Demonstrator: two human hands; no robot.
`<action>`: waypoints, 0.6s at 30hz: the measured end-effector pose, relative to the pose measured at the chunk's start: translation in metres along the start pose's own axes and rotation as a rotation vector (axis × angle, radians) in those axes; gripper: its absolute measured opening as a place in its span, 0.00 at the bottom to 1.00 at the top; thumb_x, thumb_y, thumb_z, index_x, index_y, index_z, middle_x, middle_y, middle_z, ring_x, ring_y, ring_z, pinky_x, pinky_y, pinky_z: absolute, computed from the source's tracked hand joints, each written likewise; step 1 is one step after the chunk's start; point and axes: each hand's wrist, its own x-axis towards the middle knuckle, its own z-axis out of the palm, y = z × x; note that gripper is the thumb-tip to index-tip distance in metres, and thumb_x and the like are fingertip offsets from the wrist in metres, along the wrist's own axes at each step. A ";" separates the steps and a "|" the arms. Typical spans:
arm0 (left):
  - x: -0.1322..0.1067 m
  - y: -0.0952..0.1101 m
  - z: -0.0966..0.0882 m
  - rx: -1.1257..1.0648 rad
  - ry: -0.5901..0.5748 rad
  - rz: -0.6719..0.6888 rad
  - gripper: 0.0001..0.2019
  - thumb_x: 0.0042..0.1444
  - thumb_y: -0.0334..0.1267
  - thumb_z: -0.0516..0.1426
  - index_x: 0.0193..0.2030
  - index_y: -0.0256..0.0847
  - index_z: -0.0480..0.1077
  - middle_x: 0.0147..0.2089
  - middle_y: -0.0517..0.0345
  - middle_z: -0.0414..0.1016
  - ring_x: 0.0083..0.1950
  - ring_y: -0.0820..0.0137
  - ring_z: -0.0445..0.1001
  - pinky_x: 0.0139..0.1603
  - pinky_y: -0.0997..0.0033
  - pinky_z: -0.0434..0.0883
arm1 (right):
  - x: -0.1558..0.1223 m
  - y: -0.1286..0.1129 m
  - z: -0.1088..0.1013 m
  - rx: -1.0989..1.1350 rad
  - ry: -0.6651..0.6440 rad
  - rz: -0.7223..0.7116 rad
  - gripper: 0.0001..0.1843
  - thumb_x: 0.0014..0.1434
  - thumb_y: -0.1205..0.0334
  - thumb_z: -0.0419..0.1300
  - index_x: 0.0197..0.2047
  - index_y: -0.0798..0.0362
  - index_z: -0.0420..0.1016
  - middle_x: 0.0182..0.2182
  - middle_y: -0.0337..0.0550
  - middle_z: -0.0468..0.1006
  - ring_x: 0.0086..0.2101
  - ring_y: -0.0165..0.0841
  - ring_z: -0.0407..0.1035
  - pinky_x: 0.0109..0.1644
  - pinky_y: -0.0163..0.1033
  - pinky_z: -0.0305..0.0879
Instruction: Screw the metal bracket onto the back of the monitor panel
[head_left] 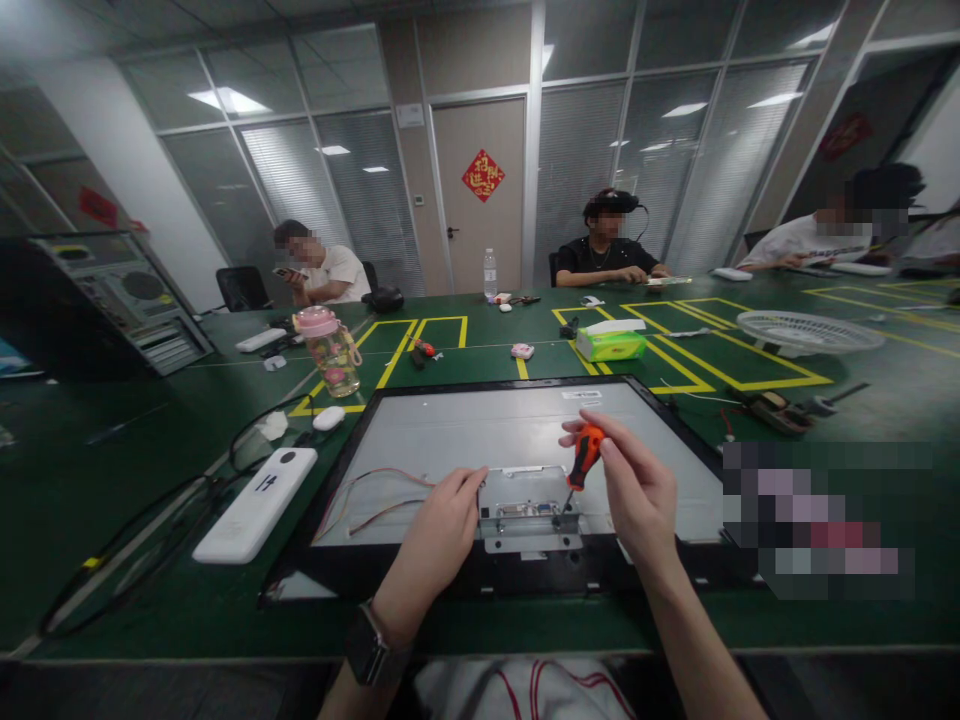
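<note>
In the head view, a white flat device (255, 505) with a dark handwritten mark is lying to the left of the left hand (442, 530), and a black cable (142, 500) is looping across the green table (112, 615) farther out. A pink-lidded bottle (330, 360) is standing beyond the left hand, a small white case (328, 418) sitting on the near side of it. Ahead of the right hand (641, 490), a green tissue pack (611, 346) is lying, and a pale round grille (806, 330) is resting farther to the right. Thin wires (375, 515) are trailing left of the left fingers, while the right hand is covering part of the display panel (442, 425). That panel is lying beneath both hands, showing a grey back inside a black frame; between the hands a metal bracket (517, 488) is bearing a row of ports. The left fingers are lying close together at the bracket's left edge; whether they are pinching it, I cannot tell. The right hand is gripping a screwdriver (585, 458) by its orange-and-black handle, its tilted shaft pointing down at the ports' right end.
</note>
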 end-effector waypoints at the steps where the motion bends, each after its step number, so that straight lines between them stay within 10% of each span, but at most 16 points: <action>1: 0.000 0.000 0.000 0.002 -0.007 -0.005 0.22 0.65 0.26 0.45 0.63 0.39 0.67 0.56 0.47 0.73 0.57 0.62 0.73 0.62 0.57 0.69 | 0.000 0.000 0.000 0.011 -0.007 0.015 0.14 0.68 0.59 0.56 0.52 0.47 0.79 0.41 0.47 0.81 0.38 0.38 0.77 0.41 0.46 0.73; 7: 0.001 0.002 -0.002 0.015 -0.025 -0.012 0.22 0.65 0.26 0.45 0.63 0.38 0.66 0.57 0.47 0.72 0.58 0.61 0.72 0.63 0.57 0.68 | 0.004 0.003 0.001 -0.136 0.073 -0.082 0.04 0.58 0.63 0.66 0.39 0.47 0.81 0.35 0.41 0.75 0.37 0.36 0.71 0.44 0.43 0.68; 14: 0.000 0.002 -0.002 0.000 -0.010 -0.008 0.22 0.65 0.26 0.45 0.63 0.39 0.66 0.57 0.47 0.73 0.57 0.62 0.73 0.61 0.59 0.69 | 0.000 0.003 0.002 -0.155 -0.004 -0.071 0.19 0.70 0.61 0.51 0.60 0.45 0.73 0.46 0.46 0.78 0.45 0.38 0.73 0.52 0.49 0.68; 18: 0.000 0.002 -0.002 0.010 -0.027 -0.012 0.22 0.65 0.26 0.45 0.63 0.37 0.66 0.57 0.47 0.72 0.58 0.61 0.72 0.63 0.58 0.68 | -0.001 0.005 0.003 -0.164 0.075 -0.057 0.13 0.63 0.61 0.62 0.51 0.46 0.79 0.41 0.44 0.76 0.42 0.38 0.71 0.48 0.46 0.69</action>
